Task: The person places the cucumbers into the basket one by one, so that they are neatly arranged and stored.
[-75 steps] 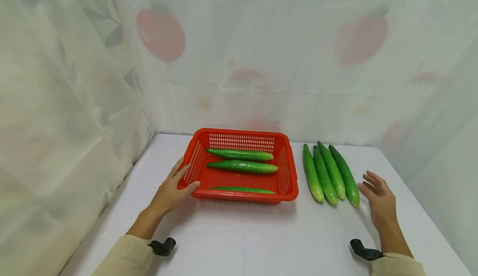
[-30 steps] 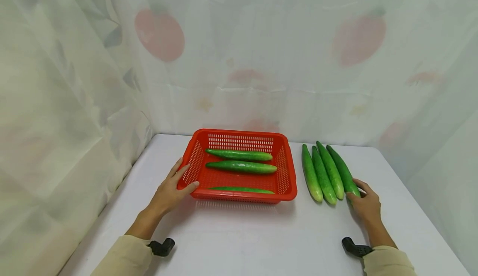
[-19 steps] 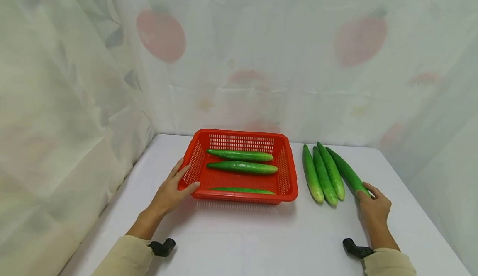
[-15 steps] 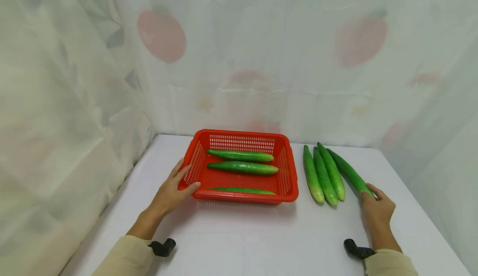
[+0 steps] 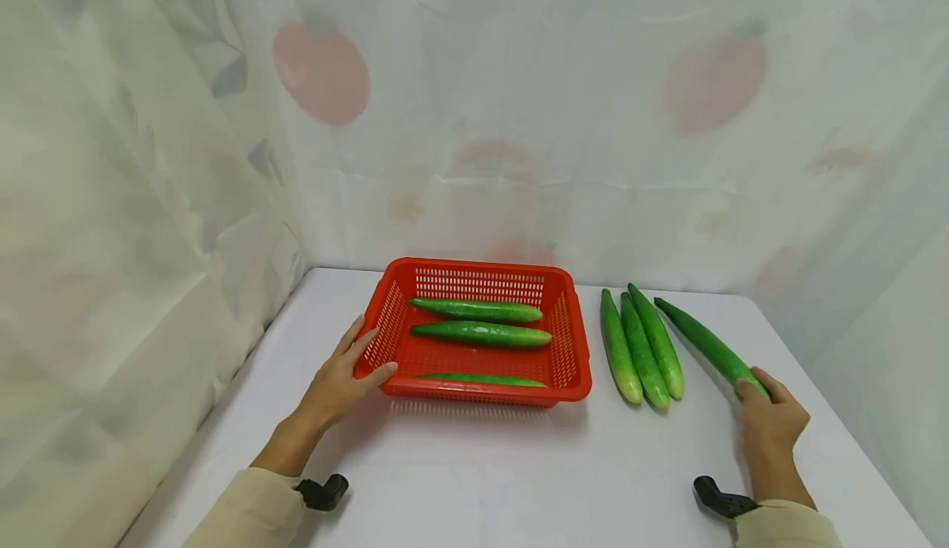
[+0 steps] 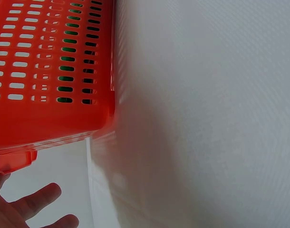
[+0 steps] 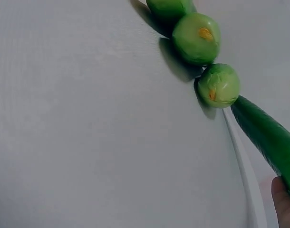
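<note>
My right hand (image 5: pixel 771 423) grips the near end of a long green cucumber (image 5: pixel 712 348), thumb on one side and fingers on the other; the grasped end is mostly hidden. In the right wrist view the thumb (image 7: pixel 280 194) presses along that cucumber (image 7: pixel 266 133). Resting at the left front corner of a red plastic basket (image 5: pixel 474 391) is my left hand (image 5: pixel 334 387), its fingers spread and fairly straight along the rim. Three cucumbers lie crosswise in the basket: one at the back (image 5: pixel 474 310), one in the middle (image 5: pixel 482 333), one partly hidden behind the front wall (image 5: pixel 482 379).
Three more cucumbers (image 5: pixel 643 350) lie side by side on the white table (image 5: pixel 519 474), between the basket and my right hand. Pale printed curtains (image 5: pixel 474 119) enclose the table at the back and sides. A black camera mount sits on each wrist.
My right hand came in from the right, took hold of the rightmost cucumber and drew it rightward, away from the other three. The left hand and the basket have stayed put.
</note>
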`<move>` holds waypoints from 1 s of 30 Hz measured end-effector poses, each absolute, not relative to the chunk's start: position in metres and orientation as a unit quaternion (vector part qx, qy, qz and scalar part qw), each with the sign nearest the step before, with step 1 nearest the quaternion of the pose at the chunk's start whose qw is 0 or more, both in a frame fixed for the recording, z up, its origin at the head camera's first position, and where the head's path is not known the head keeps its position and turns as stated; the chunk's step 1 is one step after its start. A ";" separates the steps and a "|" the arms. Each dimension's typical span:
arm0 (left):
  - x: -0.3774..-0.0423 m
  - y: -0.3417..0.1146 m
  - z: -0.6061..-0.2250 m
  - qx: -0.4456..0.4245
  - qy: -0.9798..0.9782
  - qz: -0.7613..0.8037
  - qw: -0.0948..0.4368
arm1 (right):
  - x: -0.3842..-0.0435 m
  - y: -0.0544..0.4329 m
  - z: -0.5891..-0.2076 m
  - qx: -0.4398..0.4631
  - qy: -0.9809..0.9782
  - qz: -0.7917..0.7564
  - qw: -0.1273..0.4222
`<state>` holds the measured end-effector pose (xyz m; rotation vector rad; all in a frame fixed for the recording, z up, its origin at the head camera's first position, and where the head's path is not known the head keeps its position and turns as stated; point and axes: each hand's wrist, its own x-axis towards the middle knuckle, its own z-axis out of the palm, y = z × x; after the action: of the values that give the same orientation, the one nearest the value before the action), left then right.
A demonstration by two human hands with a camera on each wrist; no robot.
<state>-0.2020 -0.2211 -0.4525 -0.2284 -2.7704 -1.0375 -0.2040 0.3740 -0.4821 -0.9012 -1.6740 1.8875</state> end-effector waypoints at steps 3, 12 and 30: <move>-0.202 -0.221 -0.452 -0.077 -0.930 -0.348 0.087 | -0.202 0.376 -0.477 -0.329 -0.581 0.707 0.234; -0.202 -0.221 -0.451 -0.076 -0.930 -0.349 0.087 | -0.197 0.377 -0.456 -0.299 -0.515 0.766 0.242; -0.202 -0.222 -0.453 -0.078 -0.929 -0.350 0.088 | -0.190 0.373 -0.427 -0.215 -0.525 0.795 0.216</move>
<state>-0.2021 -0.2221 -0.4535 -0.2332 -2.7670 -1.0427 -0.1895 0.3733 -0.4266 -0.5947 -1.4542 2.2030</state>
